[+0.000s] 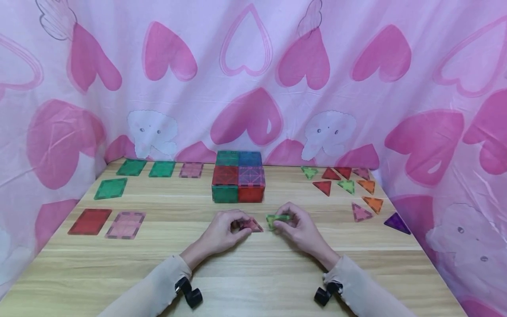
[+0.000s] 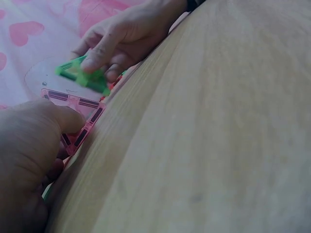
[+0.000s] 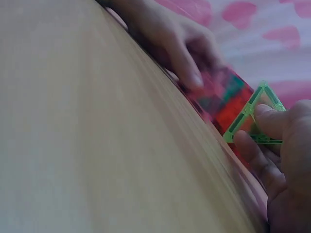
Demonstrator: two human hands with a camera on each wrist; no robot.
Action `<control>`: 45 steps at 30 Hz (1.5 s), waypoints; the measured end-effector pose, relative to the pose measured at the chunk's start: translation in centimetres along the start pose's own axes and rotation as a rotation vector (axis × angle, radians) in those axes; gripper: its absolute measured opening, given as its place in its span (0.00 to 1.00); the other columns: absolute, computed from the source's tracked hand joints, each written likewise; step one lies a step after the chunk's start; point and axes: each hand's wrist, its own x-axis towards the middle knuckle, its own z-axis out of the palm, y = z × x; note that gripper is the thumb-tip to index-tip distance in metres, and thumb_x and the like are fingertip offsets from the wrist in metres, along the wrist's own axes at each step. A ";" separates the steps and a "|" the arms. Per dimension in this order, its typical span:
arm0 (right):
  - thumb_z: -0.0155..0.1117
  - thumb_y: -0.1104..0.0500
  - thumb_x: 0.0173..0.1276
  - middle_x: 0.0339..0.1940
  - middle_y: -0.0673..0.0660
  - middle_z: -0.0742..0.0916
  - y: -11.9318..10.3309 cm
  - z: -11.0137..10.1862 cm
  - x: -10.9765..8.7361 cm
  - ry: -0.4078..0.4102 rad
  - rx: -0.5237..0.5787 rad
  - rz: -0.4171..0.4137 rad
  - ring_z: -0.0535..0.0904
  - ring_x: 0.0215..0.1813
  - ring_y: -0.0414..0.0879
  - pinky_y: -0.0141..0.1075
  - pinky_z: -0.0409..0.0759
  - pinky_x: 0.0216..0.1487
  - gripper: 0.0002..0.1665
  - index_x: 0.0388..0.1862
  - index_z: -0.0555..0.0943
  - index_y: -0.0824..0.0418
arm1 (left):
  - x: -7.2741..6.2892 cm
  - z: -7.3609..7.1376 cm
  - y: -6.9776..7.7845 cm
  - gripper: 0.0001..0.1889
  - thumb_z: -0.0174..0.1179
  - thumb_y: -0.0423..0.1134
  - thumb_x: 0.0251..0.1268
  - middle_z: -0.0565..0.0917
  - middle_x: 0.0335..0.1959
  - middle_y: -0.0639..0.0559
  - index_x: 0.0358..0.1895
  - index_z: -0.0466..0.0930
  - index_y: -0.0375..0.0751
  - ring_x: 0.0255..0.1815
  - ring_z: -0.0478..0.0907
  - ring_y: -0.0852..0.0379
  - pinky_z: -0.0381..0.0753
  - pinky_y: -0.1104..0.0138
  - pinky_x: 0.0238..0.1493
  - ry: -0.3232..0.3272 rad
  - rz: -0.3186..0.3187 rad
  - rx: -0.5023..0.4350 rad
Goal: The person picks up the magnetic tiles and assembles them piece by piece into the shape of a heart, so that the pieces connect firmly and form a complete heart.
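Note:
My left hand (image 1: 226, 230) pinches a pink triangular magnetic tile (image 1: 254, 225) low over the table, thumb on its near face. In the left wrist view the pink tile (image 2: 77, 104) shows dark magnet strips along its edges. Just to the right, my right hand (image 1: 298, 226) holds a green triangular magnetic tile (image 1: 273, 220) between thumb and fingers. The right wrist view shows that green tile (image 3: 248, 119) tilted up, with one corner pointing upward. A small gap separates the two tiles. Behind both hands stands a block of coloured square tiles (image 1: 238, 176).
Square tiles in green (image 1: 132, 167), red (image 1: 90, 221) and pink (image 1: 125, 225) lie flat at the left. Several triangular tiles, including a purple one (image 1: 398, 223) and an orange one (image 1: 373, 204), are spread at the right. A pink heart-patterned curtain (image 1: 245, 53) borders the table (image 1: 253, 273).

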 end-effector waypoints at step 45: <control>0.85 0.58 0.69 0.45 0.65 0.90 1.7 -17.5 -7.8 0.483 -0.913 0.185 0.80 0.46 0.55 0.40 0.67 0.47 0.19 0.54 0.91 0.65 | 0.0 0.1 -0.2 0.10 0.75 0.33 0.71 0.87 0.41 0.63 0.50 0.91 0.52 0.39 0.81 0.63 0.84 0.68 0.39 -0.009 -0.023 -0.018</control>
